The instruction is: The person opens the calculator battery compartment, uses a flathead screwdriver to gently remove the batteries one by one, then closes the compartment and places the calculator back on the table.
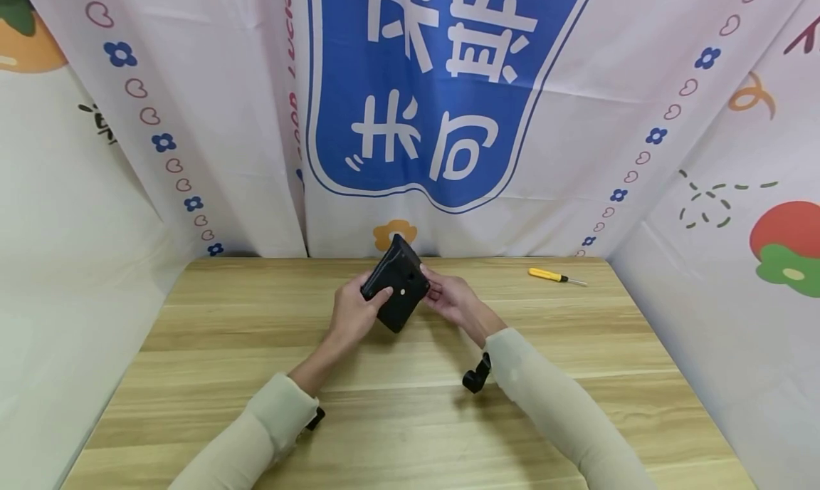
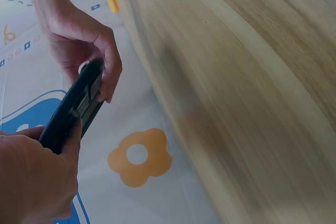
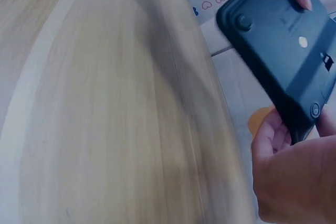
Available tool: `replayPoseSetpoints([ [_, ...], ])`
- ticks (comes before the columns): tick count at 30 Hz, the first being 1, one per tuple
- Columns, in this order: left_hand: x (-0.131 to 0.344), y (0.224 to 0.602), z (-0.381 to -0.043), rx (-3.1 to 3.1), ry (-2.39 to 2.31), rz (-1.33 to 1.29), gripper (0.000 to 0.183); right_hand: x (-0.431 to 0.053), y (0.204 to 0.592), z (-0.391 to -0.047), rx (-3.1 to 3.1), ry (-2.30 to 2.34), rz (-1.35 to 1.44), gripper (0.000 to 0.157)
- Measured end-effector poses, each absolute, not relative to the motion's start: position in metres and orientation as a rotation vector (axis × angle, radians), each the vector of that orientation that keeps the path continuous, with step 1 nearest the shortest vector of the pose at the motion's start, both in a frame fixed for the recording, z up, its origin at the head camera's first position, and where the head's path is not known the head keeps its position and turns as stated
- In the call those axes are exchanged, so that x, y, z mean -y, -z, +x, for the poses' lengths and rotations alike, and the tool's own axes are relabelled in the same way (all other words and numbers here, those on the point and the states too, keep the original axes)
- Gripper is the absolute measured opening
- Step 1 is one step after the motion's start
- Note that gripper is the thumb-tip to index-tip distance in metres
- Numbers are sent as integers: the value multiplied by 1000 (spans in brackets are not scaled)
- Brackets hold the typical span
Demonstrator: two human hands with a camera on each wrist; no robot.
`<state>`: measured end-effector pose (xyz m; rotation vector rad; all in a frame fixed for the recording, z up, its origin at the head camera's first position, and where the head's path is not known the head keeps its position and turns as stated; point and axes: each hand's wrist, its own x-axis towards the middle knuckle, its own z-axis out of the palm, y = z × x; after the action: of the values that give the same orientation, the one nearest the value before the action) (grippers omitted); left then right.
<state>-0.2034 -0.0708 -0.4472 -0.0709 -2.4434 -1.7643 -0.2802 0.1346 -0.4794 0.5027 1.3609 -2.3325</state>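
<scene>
A black desk calculator (image 1: 400, 294) is held up above the table, tilted, with its underside toward the head camera. Round feet, a pale round spot and a small recess mark that underside in the right wrist view. My left hand (image 1: 355, 310) grips its left side, thumb laid across the back. At the right edge my right hand (image 1: 451, 298) pinches a corner, fingers curled behind it. The left wrist view shows the calculator (image 2: 68, 108) nearly edge-on between both hands. Its front is hidden from the head view.
A screwdriver (image 1: 556, 276) with a yellow handle lies at the back right of the wooden table (image 1: 397, 426). Printed white cloth (image 1: 243, 120) hangs behind the table's far edge, and white printed walls flank both sides.
</scene>
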Motion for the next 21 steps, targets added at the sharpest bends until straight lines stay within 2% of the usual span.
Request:
replayPoseSetpoints([
  [10, 79, 451, -210, 2506, 1951, -19, 42, -140, 477, -283, -1476, 2289, 524, 10],
  [15, 85, 453, -214, 2555, 2034, -26, 38, -142, 476, -283, -1565, 2242, 501, 12],
  [19, 91, 457, -217, 2608, 2096, -40, 36, -142, 476, -283, -1676, 2170, 480, 7],
  [21, 93, 459, -218, 2636, 2109, -49, 36, -142, 476, -282, -1733, 2129, 473, 11],
])
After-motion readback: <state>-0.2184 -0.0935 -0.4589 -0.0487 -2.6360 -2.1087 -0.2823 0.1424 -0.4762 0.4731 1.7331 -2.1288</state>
